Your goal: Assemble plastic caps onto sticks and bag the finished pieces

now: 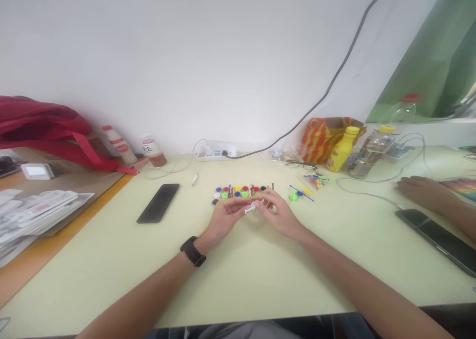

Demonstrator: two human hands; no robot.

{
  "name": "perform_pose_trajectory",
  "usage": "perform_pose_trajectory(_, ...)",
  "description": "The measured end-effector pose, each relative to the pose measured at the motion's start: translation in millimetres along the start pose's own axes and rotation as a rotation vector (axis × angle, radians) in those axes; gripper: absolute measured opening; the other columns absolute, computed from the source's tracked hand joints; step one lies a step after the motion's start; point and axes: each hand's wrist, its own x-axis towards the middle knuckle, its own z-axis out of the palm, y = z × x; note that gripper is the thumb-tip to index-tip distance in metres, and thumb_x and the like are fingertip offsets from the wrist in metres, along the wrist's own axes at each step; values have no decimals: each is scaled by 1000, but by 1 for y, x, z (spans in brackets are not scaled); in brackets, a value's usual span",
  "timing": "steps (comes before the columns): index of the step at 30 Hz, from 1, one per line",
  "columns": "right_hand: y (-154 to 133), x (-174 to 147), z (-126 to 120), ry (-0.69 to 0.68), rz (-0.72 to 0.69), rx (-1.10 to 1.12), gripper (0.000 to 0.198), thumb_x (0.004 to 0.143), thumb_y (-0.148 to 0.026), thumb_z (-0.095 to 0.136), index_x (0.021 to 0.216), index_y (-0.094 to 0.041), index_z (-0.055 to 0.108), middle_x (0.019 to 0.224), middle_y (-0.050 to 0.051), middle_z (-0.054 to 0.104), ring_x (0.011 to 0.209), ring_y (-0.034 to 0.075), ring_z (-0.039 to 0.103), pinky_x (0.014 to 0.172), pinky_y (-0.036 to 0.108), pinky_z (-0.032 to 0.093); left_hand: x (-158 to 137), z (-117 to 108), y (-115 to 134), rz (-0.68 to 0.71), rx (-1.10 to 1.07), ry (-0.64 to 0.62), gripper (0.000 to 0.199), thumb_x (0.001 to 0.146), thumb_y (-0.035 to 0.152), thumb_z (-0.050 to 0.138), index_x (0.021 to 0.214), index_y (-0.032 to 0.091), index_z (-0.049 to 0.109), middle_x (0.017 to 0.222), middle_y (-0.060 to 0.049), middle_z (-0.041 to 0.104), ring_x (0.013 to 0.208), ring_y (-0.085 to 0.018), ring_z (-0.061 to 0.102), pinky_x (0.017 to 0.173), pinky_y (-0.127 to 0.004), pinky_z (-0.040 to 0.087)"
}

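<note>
My left hand [222, 217] and my right hand [279, 214] meet over the middle of the table, fingertips pinched around a small white plastic piece [250, 208]. Its exact kind is too small to make out. Just beyond my fingers lie rows of small round coloured discs [218, 190] with thin coloured sticks among them, partly hidden by my hands. Right of my right hand are a blue stick with discs [299, 193] and a green disc [293, 197]. Farther back is a small pile of coloured sticks [316, 180].
A black phone [158, 203] and a white pen cap-like object [194, 180] lie left. Bottles, such as a yellow one [342, 149], a striped bag [312, 140] and a power strip [215, 153] stand behind. Another person's hand [420, 192] rests at right near a phone [439, 237].
</note>
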Motion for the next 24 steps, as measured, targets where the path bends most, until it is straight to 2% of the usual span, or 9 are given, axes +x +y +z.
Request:
perform_pose_trajectory(5,-9,-1,0,-35,-74,-38,26,100,-41,55,116,-30,73,100,6,68,98,25,60,88,40,44,1,0,-1,-19,9,33,24,80,33,83,99,19,80,106,-8,80,103,-26,73,96,-38,57)
perform_pose_trajectory(10,-8,-2,0,-15,-56,-75,17,95,-42,63,102,-28,71,96,4,68,97,25,59,92,42,43,1,-4,-1,-24,44,27,22,81,33,81,97,19,80,103,-9,80,100,-26,73,93,-38,56)
perform_pose_trajectory(13,-6,-1,0,-21,0,23,20,91,-45,68,94,-25,68,98,4,65,94,23,59,88,39,47,0,-6,0,13,57,-19,22,82,28,78,102,20,80,107,-10,78,104,-27,71,97,-39,55)
perform_pose_trajectory(16,-5,0,1,-72,71,214,26,89,-49,70,94,-24,65,97,4,65,89,21,62,84,37,52,-2,-5,2,33,27,-103,33,79,23,80,111,21,77,119,-11,75,110,-28,70,96,-41,56)
perform_pose_trajectory(18,-5,1,1,-79,107,312,28,88,-50,71,94,-23,66,97,4,67,89,20,64,85,37,53,-2,-3,2,40,30,-132,36,80,25,80,116,20,75,120,-12,74,110,-28,70,94,-41,57)
perform_pose_trajectory(24,-5,1,0,-79,138,383,30,86,-49,74,98,-21,69,97,5,70,92,21,67,86,38,53,-1,2,0,107,132,-65,22,83,33,79,99,18,76,102,-9,77,98,-24,73,91,-38,59)
